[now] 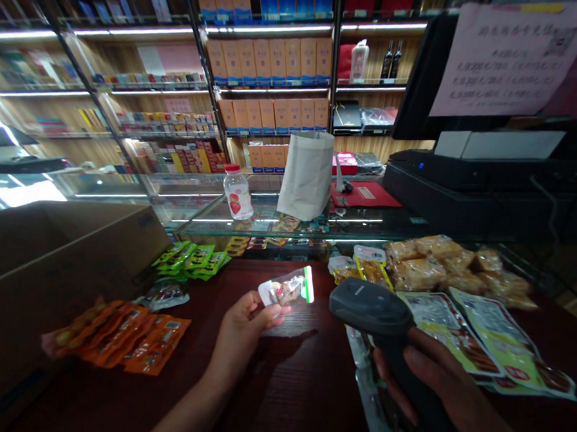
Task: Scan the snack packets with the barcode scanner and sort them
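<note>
Between thumb and fingers, my left hand [244,323] pinches a small clear snack packet [287,289] with a green stripe at its right end, held above the dark wooden counter. My right hand [435,372] is wrapped round the handle of a dark grey barcode scanner [373,307]. The scanner's head points left at the packet, and a bright patch of light falls on the packet's right end. Under and beside the scanner lie clear packets [372,407], partly covered by it and my right hand.
Orange packets [132,337] and green packets [194,259] lie left, beside a cardboard box [74,243]. Right are wrapped bread pieces [431,265] and flat yellow-green pouches [514,344]. A glass shelf ahead bears a bottle [238,194] and a paper bag [307,175]. A monitor [421,75] stands right.
</note>
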Available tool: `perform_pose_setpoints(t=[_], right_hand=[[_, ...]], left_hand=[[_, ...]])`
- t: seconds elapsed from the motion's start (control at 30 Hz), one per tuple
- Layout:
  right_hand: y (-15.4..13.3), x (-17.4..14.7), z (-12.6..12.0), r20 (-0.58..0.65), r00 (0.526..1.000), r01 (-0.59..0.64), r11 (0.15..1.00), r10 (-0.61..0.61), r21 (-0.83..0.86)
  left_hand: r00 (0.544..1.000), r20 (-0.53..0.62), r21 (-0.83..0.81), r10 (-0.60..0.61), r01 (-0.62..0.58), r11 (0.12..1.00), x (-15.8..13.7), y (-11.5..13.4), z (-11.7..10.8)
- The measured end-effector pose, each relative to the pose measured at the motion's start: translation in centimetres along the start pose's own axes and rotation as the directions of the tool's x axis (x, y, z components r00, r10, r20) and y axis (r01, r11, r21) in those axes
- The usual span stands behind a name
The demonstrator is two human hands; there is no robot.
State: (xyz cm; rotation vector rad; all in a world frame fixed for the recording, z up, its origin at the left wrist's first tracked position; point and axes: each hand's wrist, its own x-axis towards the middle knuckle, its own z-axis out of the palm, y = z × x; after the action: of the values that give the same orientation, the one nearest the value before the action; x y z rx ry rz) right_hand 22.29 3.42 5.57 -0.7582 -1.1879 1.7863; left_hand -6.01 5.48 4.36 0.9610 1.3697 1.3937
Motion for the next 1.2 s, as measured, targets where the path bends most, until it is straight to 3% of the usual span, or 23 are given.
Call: perform_pose_setpoints(t=[0.5, 0.73, 0.87, 1.03, 1.2], right_hand=[[0.7, 0.8, -0.7, 0.046, 0.997, 0.062, 0.998, -0.061, -0.020], [-1.5, 1.5, -3.3, -0.048, 0.989, 0.147, 0.981, -0.142, 0.126], [-2.9, 1.7, -4.5, -0.064, 0.981, 0.194, 0.946, -0.184, 0.260], [-3.9, 1.6, -4.5, -0.100, 0.966, 0.258, 0.919, -0.239, 0.298], [-4.2, 1.4, -4.4, -0.134, 0.946, 0.323, 0.885, -0.294, 0.337]], left_hand=[[0.999, 0.009, 0.126, 0.053, -0.054, 0.991, 0.9, -0.9, 0.0], [0.997, -0.057, -0.028, 0.058, -0.060, 0.998, 1.0, -1.5, 0.8], [0.999, 0.043, -0.097, -0.010, 0.014, 0.995, 0.2, -1.4, 2.8], [0.986, 0.154, -0.150, -0.058, 0.081, 0.985, -0.6, 0.6, 7.1], [0.955, 0.282, -0.058, -0.095, 0.116, 0.992, -0.6, 2.2, 11.3]])
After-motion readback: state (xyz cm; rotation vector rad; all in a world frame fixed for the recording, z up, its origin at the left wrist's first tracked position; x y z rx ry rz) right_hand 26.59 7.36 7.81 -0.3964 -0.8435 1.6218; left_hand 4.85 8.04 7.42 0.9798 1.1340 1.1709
